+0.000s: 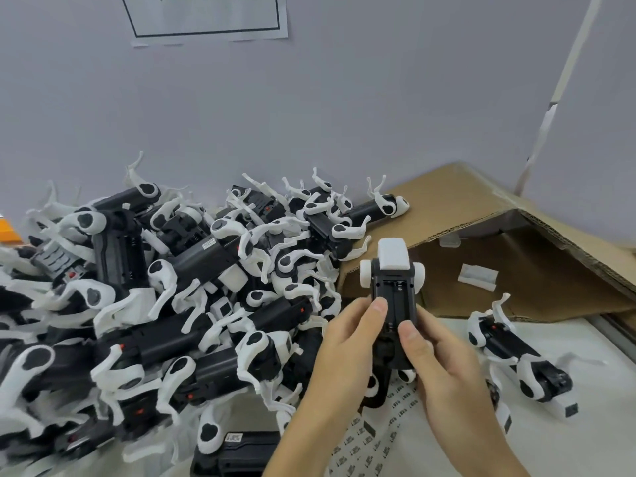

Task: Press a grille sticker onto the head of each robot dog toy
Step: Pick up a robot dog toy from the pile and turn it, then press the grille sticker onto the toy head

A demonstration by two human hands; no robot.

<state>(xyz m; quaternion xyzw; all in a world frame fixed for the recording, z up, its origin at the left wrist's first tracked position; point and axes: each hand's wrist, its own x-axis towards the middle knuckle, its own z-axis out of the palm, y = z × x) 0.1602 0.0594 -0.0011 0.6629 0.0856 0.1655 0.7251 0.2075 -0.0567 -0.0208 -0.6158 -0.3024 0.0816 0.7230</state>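
A: Largest first: the heap of robot dog toys [155, 297] fills the left half of the frame, glossy black bodies tangled with curved white legs. We read it as stock not yet stickered, though we can't check each head from here.

B: Then the cardboard box [499, 256] at centre right, lying open on its side, corrugated edges showing. Below it, at right, a lone dog [516, 356] lies apart on the pale table [602, 390]. Perhaps we set finished ones there.

A: Now the toy in hand [394, 297], centre frame. We hold it belly-up: the ribbed battery bay faces us, and the blocky white head [393, 253] points to the upper part of the frame.

B: Both grips are closed on it. The left hand [344, 356] curls round the body, thumb across the black underside; the right hand [444, 366] clasps the other flank, thumb on top too. Two-handed, we'd say, so we can turn the head round.

A: Smallest: the sticker sheet [375, 438] lies flat beneath our hands at lower centre, white backing with rows of small dark labels. No sticker on either fingertip that we can see.
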